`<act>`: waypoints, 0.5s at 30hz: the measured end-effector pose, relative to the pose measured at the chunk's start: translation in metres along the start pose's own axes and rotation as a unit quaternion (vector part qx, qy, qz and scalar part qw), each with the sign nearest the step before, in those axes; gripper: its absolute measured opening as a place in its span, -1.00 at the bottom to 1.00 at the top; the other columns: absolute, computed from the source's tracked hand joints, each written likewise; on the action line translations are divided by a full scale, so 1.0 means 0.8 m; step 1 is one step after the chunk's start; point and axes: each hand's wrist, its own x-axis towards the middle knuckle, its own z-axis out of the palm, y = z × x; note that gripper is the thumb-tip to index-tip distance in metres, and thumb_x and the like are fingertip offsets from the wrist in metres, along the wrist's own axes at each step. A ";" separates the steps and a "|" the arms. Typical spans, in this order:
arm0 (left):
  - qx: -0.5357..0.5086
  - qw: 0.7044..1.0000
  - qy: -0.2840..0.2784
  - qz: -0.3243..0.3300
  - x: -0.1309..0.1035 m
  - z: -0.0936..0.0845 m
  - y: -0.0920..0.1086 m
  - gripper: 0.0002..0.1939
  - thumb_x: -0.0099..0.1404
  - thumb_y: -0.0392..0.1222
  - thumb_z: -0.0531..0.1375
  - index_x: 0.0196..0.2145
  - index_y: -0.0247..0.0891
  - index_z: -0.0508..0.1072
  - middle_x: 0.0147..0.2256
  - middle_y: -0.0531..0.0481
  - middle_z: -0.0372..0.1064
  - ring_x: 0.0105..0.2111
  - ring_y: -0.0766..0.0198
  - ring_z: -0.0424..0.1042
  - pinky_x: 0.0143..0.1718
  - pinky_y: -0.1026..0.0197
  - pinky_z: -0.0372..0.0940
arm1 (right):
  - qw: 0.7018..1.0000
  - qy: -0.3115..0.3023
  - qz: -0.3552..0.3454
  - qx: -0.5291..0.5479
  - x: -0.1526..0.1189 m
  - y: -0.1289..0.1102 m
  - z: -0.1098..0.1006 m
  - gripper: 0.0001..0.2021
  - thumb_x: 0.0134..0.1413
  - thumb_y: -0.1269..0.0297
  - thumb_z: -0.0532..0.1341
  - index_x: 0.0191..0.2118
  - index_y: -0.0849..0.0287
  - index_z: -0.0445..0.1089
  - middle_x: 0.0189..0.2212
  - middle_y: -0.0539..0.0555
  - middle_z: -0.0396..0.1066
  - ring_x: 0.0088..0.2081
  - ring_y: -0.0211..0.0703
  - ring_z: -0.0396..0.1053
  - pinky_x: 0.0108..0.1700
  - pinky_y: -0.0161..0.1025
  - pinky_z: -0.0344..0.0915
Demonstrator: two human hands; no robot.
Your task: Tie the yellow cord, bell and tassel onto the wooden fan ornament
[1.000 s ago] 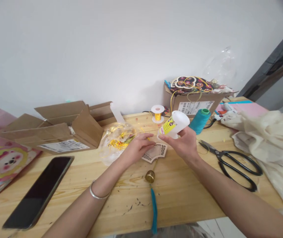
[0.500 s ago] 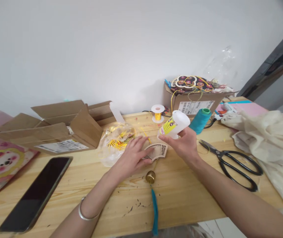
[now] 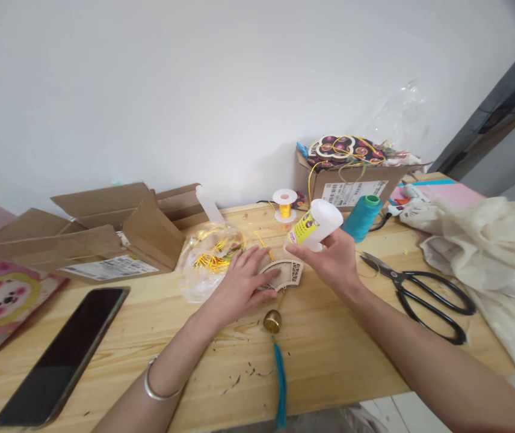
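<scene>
A fan-shaped wooden piece (image 3: pixel 290 273) with lattice cutouts lies on the table. My left hand (image 3: pixel 243 279) rests on its left part, fingers spread. Above the piece, my right hand (image 3: pixel 336 258) grips a white bottle (image 3: pixel 325 218) with a yellow label, tilted with its base up to the right; its tip is hidden. From the piece's lower edge a cord runs to a brass bell (image 3: pixel 272 322), and a teal tassel (image 3: pixel 280 385) extends from the bell toward the table's front edge.
Behind stand a yellow thread spool (image 3: pixel 285 207), a teal thread cone (image 3: pixel 362 219) and a filled box (image 3: pixel 352 186). Black scissors (image 3: pixel 420 288) and cream cloth (image 3: pixel 478 240) lie right. Leftward are a plastic bag (image 3: pixel 194 288), an open box (image 3: pixel 104 240) and a phone (image 3: pixel 63 355).
The view has shifted slightly, moving most things a little left in the picture. Both hands keep nearly the same pose, with the bottle still tilted in my right hand.
</scene>
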 end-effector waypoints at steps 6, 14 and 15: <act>-0.012 1.000 0.009 0.002 0.000 0.000 -0.002 -0.59 0.17 0.03 0.07 -0.03 -0.07 0.32 0.16 -0.15 -0.03 0.14 -0.08 -0.07 0.06 -0.22 -0.07 | 1.000 0.002 -0.009 0.001 0.000 0.001 0.000 -0.63 -0.41 0.10 0.35 -0.41 0.22 0.36 -0.43 0.11 0.49 -0.41 -0.05 0.44 -0.40 -0.19 0.39; -0.086 0.983 0.165 -0.001 -0.015 -0.030 -0.001 -0.73 0.21 -0.18 0.08 -0.13 -0.18 0.40 0.02 -0.12 0.23 0.04 0.14 0.17 0.06 -0.01 0.06 | 1.000 0.017 -0.008 -0.002 0.001 0.002 -0.001 -0.67 -0.41 0.13 0.35 -0.43 0.18 0.36 -0.42 0.11 0.49 -0.40 -0.03 0.45 -0.39 -0.15 0.40; -0.095 0.975 0.201 -0.013 -0.019 -0.036 -0.001 -0.76 0.21 -0.20 0.08 -0.16 -0.18 0.41 -0.02 -0.10 0.28 -0.01 0.16 0.23 0.04 0.02 0.11 | 1.000 0.023 -0.008 -0.007 0.001 0.003 -0.001 -0.67 -0.41 0.13 0.35 -0.43 0.17 0.37 -0.42 0.11 0.49 -0.40 -0.03 0.45 -0.40 -0.14 0.41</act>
